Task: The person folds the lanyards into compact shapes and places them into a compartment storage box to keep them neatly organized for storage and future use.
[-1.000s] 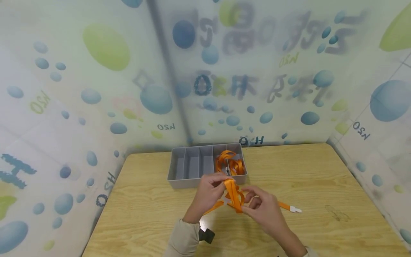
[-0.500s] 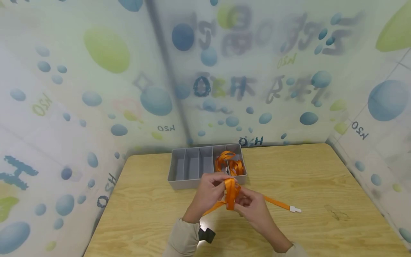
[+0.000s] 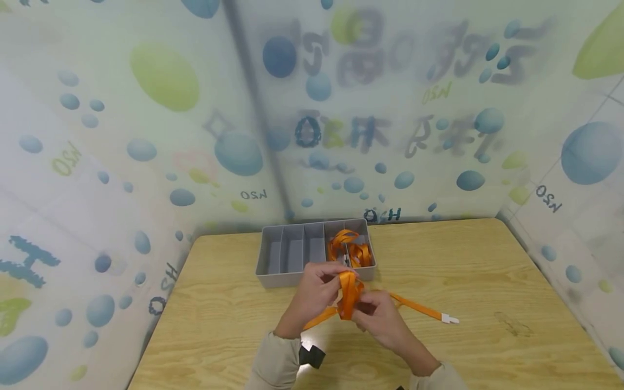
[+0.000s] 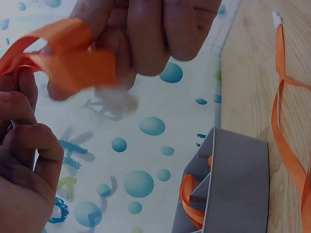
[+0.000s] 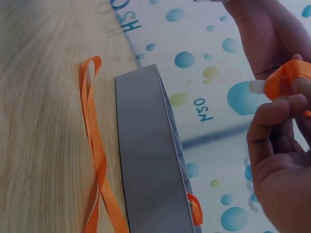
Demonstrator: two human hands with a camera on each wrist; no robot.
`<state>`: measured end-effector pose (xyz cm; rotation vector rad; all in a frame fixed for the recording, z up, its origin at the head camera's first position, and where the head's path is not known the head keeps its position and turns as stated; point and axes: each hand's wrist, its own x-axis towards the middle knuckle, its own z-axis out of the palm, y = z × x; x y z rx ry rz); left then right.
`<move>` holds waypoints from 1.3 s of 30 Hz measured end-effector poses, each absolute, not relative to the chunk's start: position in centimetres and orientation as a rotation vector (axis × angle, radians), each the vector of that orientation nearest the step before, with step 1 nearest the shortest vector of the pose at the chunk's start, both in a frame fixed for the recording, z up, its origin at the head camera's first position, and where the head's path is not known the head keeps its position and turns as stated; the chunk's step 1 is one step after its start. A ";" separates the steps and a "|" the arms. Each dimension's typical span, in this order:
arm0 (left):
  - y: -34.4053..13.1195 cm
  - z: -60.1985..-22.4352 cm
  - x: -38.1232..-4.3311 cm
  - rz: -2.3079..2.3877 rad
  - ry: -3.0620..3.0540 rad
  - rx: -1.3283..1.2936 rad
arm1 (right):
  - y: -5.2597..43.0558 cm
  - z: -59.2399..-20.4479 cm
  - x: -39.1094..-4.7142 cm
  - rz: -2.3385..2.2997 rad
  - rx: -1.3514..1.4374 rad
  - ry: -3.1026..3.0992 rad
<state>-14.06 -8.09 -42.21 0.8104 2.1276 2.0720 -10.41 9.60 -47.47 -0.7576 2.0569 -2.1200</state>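
Between both hands, in front of the tray, is an orange lanyard [image 3: 348,292] gathered into flat loops. My left hand [image 3: 316,291] pinches the top of the loops between thumb and fingers. Lower down, my right hand [image 3: 382,320] grips the loops with curled fingers. A small whitish end piece [image 5: 257,87] sticks out of the bundle in the right wrist view, and it is blurred in the left wrist view. Beneath the hands, another length of orange strap [image 3: 421,309] lies across the table, with a white clip [image 3: 449,319] at its right end; its middle is hidden by the hands.
A grey divided tray [image 3: 280,279] stands at the back of the table near the patterned wall. Orange lanyards [image 3: 359,254] lie coiled in its right compartments. A black object [image 3: 312,357] shows beside the left sleeve. The wooden table [image 3: 487,271] reaches out on both sides.
My right hand has moved left and in against the bundle, and the loops are drawn closer together. More of the strap on the table shows at right. My left hand stays nearly in place.
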 end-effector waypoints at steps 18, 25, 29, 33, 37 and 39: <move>-9.1 -42.3 -14.8 1.935 2.235 0.830 | 10.3 -46.7 -8.5 -2.004 -0.650 2.119; -9.1 -42.5 -14.8 1.942 2.262 0.862 | 10.6 -46.1 -8.2 -2.072 -0.825 1.956; -9.0 -42.7 -14.7 1.991 2.265 0.874 | 10.7 -45.4 -7.9 -2.103 -0.847 1.936; -8.8 -42.9 -14.7 2.018 2.264 0.877 | 10.9 -44.9 -7.7 -2.139 -0.854 1.916; -8.4 -43.3 -14.7 2.009 2.265 0.884 | 11.2 -44.7 -7.8 -2.181 -0.918 1.880; -8.2 -43.5 -14.6 1.997 2.298 0.930 | 11.3 -44.7 -7.9 -2.196 -0.930 1.875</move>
